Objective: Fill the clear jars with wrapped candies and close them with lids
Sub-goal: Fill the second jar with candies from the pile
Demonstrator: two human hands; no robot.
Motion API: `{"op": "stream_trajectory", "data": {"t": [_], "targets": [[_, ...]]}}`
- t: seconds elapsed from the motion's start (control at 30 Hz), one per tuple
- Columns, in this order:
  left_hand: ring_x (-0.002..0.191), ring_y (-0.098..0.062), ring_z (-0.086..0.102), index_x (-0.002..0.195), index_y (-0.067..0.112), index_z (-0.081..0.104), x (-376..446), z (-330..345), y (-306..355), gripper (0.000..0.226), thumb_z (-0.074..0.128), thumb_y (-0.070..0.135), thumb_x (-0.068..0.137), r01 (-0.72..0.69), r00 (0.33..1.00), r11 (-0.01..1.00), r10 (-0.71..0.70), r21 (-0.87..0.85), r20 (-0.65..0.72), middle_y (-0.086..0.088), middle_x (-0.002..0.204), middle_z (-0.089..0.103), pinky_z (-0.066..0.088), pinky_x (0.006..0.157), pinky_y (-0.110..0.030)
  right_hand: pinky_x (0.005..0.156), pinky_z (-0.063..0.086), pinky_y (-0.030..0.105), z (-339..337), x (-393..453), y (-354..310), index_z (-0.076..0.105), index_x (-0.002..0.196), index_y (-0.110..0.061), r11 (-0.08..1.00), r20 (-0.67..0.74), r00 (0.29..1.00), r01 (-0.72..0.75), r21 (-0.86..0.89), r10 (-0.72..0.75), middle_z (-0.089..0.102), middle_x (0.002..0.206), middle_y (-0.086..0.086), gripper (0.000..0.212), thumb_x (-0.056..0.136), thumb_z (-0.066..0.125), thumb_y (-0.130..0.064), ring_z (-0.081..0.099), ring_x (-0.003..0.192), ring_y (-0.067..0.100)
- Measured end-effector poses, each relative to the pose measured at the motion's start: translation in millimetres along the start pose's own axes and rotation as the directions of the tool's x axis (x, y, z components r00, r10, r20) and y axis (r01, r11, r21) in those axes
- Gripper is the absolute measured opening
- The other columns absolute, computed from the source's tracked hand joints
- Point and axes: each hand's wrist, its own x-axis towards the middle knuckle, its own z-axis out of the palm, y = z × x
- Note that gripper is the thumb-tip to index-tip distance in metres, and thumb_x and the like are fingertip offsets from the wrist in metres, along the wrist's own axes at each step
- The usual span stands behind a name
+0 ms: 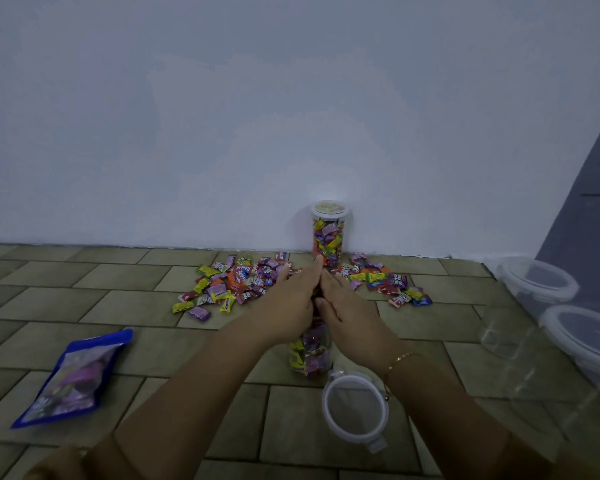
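Wrapped candies (236, 282) in yellow, purple, orange and red lie heaped on the tan brick-patterned floor (49, 299), a smaller scatter (385, 284) to the right of your hands, and the tall clear plastic jar you are filling (310, 355) stands between your forearms, its mouth hidden beneath your palms. Your left hand (291, 306) and right hand (349, 315) meet edge to edge over that mouth, fingers straight and close together, pointing toward the wall; whether any candy is caught between them you cannot tell. To do this step well, keep the palms cupped as a funnel squarely over the opening, let the sweets drop rather than pressing them, and steady the jar, since a tall narrow one tips easily. Stop short of the rim so the lid will seat. That round white-rimmed clear lid with its tab (355, 408) lies flat just beside the jar, near your right wrist, within easy reach. A second clear jar, already full and capped with a white lid (329, 233), stands against the pale wall behind the pile. A blue resealable candy bag (73, 379) lies to your left, its print too blurred to read. On one orange wrapper you can make out "Relaxa"; other wrapper lettering is too small to be sure of. Empty clear containers (537, 278) wait at the right.
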Motion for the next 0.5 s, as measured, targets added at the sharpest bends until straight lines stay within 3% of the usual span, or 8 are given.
{"op": "stream_trajectory", "data": {"t": [0.07,0.13,0.2,0.27,0.37,0.43,0.5], "targets": [[0.144,-0.017,0.018,0.15,0.017,-0.012,1,1,-3,0.075,0.035,0.0,0.094,0.0,1.0,1.0,-0.001,0.019,0.025,-0.009,0.153,0.029,-0.006,0.119,-0.033,0.114,0.025,0.048,2,1,1,0.007,0.151,-0.027,0.998,-0.052,0.999,0.02,0.065,-0.017,0.021,0.156,-0.001,0.056,0.1,0.03,-0.032,0.018,0.144,0.018],[0.144,-0.016,0.016,0.15,0.02,-0.012,0,-1,-4,0.072,0.034,0.004,0.097,-0.026,1.0,0.999,0.026,-0.031,0.017,-0.007,0.156,0.024,-0.005,0.119,-0.031,0.115,0.026,0.044,0,0,0,0.004,0.15,-0.03,0.954,-0.06,0.998,0.016,0.3,0.002,0.022,0.156,-0.005,0.06,0.1,0.036,-0.031,0.021,0.143,0.01],[0.143,-0.006,0.008,0.151,0.023,-0.004,-7,-3,-7,0.063,0.033,0.013,0.101,-0.061,0.998,0.987,0.056,-0.152,-0.04,0.003,0.159,0.012,0.001,0.115,-0.021,0.116,0.026,0.036,-1,-5,-4,0.009,0.15,-0.028,0.84,-0.089,0.992,-0.031,0.542,0.094,0.023,0.155,-0.006,0.058,0.1,0.04,-0.027,0.024,0.14,0.005],[0.135,0.008,0.004,0.151,0.027,0.004,-14,-5,-10,0.058,0.034,0.019,0.102,-0.095,0.991,0.958,0.065,-0.272,-0.118,0.013,0.157,0.009,0.006,0.108,-0.012,0.113,0.03,0.031,-3,-9,-5,0.023,0.147,-0.023,0.789,-0.207,0.955,-0.043,0.613,0.213,0.032,0.15,-0.003,0.05,0.1,0.041,-0.022,0.032,0.137,0.009],[0.123,0.025,0.012,0.148,0.032,0.018,-20,-8,-18,0.053,0.036,0.015,0.101,-0.136,0.975,0.909,0.052,-0.394,-0.217,0.031,0.143,0.02,0.01,0.096,0.006,0.099,0.034,0.024,-1,-15,9,0.042,0.138,-0.017,0.866,-0.235,0.896,-0.251,0.433,0.377,0.045,0.142,0.003,0.042,0.097,0.042,-0.012,0.044,0.128,0.017],[0.115,0.03,0.021,0.143,0.034,0.027,-24,-9,-23,0.053,0.038,0.009,0.098,-0.145,0.965,0.879,0.023,-0.455,-0.262,0.037,0.129,0.025,0.014,0.088,0.011,0.095,0.036,0.025,3,-21,23,0.045,0.137,-0.014,0.863,-0.055,0.868,-0.481,0.153,0.493,0.047,0.14,0.008,0.043,0.093,0.045,-0.013,0.046,0.125,0.021],[0.115,0.024,0.03,0.136,0.034,0.039,-29,-10,-28,0.05,0.04,0.004,0.096,-0.158,0.957,0.883,0.026,-0.441,-0.29,0.033,0.127,0.034,0.018,0.088,0.01,0.099,0.039,0.029,12,-31,33,0.048,0.134,-0.011,0.809,0.156,0.797,-0.554,-0.198,0.584,0.049,0.137,0.011,0.043,0.092,0.051,-0.02,0.048,0.123,0.024]]}}
